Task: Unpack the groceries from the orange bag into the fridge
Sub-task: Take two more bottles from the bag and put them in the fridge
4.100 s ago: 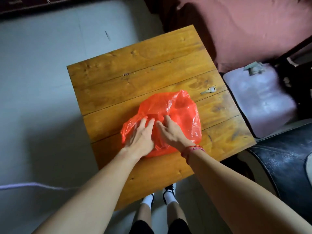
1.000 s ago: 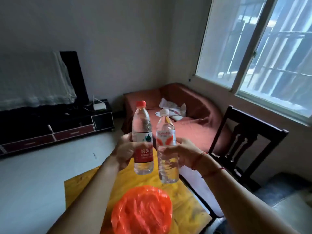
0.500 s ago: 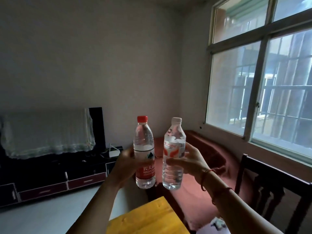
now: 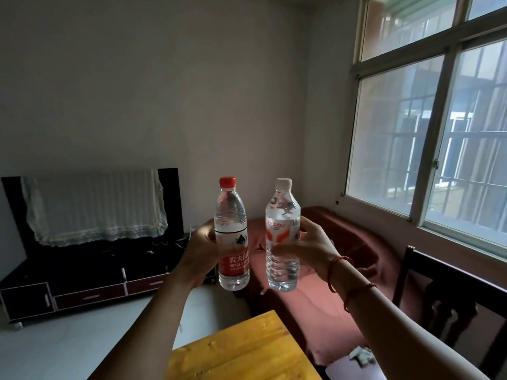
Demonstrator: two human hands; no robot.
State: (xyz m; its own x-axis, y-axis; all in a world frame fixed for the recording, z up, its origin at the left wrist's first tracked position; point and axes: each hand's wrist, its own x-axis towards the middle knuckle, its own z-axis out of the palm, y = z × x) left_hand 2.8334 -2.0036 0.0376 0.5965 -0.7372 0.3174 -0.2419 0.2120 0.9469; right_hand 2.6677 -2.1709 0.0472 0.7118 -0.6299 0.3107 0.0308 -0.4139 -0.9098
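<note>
I hold two clear water bottles upright in front of me at chest height. My left hand (image 4: 201,255) grips the red-capped bottle (image 4: 232,237) round its red label. My right hand (image 4: 307,250) grips the white-capped bottle (image 4: 282,237) round its middle, just right of the first. The two bottles stand side by side, a small gap apart. The orange bag and the fridge are out of view.
A corner of the yellow wooden table (image 4: 241,352) shows at the bottom. A red sofa (image 4: 343,270) lies behind the bottles under the window (image 4: 428,127). A dark wooden chair (image 4: 450,300) stands at the right. A low black TV stand (image 4: 82,278) is at the left.
Both hands left the orange bag and lifted a bottle each. My view rose from the table to the room; the bag dropped out of sight. Since half a second ago the bottles barely moved.
</note>
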